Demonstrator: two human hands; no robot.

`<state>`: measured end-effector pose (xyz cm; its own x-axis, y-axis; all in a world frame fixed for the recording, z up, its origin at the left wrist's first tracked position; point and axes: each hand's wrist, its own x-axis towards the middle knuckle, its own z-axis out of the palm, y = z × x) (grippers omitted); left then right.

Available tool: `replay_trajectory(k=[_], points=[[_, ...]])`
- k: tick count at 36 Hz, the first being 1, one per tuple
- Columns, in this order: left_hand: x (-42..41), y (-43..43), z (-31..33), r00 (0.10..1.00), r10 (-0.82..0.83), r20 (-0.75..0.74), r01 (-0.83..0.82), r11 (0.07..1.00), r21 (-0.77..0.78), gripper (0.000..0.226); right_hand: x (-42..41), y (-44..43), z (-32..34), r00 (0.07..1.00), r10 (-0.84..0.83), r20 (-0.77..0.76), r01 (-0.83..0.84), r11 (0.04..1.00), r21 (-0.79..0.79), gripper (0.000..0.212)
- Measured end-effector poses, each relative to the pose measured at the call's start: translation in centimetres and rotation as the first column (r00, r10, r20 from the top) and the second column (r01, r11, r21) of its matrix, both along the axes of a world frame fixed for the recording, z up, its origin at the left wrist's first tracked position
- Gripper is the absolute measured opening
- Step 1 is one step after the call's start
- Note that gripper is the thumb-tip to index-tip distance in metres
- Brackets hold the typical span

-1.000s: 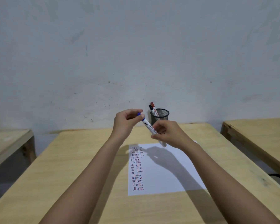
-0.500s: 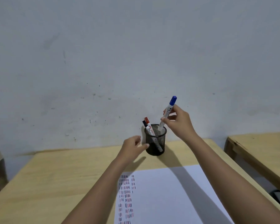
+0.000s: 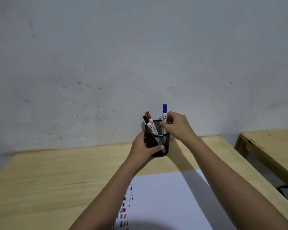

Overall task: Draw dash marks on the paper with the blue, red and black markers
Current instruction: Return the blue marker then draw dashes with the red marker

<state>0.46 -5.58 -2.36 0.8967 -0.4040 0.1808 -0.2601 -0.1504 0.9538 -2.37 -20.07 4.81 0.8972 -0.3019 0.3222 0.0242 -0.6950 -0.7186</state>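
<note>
A black mesh pen cup (image 3: pixel 163 141) stands at the far edge of the wooden table (image 3: pixel 56 176), against the wall. My left hand (image 3: pixel 142 148) wraps around its left side. My right hand (image 3: pixel 177 126) pinches the capped blue marker (image 3: pixel 164 112), which stands upright with its lower end inside the cup. The red marker (image 3: pixel 150 121) and the black marker (image 3: pixel 147 123) lean to the left in the cup. The white paper (image 3: pixel 165 201) lies near me, with columns of red, blue and black dashes along its left edge, partly hidden by my left forearm.
A grey scuffed wall (image 3: pixel 140 55) rises right behind the cup. A second wooden table (image 3: pixel 271 146) stands to the right across a narrow gap, with a dark cable (image 3: pixel 284 188) on the floor between them.
My right hand has lowered the blue marker from above the cup down into it. My left hand has moved from beside the cup to grip its side. The view has come closer.
</note>
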Motion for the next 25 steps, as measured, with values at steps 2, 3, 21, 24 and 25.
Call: replay_trajectory(k=[2, 3, 21, 24, 25], points=[[0.2, 0.0, -0.1, 1.000, -0.012, 0.005, 0.012, 1.000, 0.000, 0.057, 0.2, 0.0, -0.1, 1.000, -0.001, -0.007, 0.001, 1.000, 0.012, 0.028], [0.3, 0.0, -0.1, 1.000, -0.017, 0.005, 0.017, 1.000, 0.000, 0.057, 0.3, 0.0, -0.1, 1.000, -0.001, -0.009, 0.001, 1.000, 0.020, 0.026], [1.2, 0.2, -0.7, 0.998, -0.034, 0.048, 0.033, 0.999, 0.026, 0.054, 2.1, 1.5, 0.1, 0.998, 0.055, -0.003, -0.055, 0.996, 0.074, 0.015], [1.3, 0.2, -0.8, 0.999, -0.033, 0.038, 0.032, 0.999, 0.031, 0.064, 2.6, 1.8, -0.1, 0.998, 0.056, -0.020, -0.056, 0.998, 0.037, 0.015], [1.3, 0.2, -0.8, 0.999, -0.035, 0.039, 0.034, 0.999, 0.035, 0.065, 2.7, 1.8, -0.3, 0.998, 0.055, -0.027, -0.055, 0.998, 0.019, 0.014]])
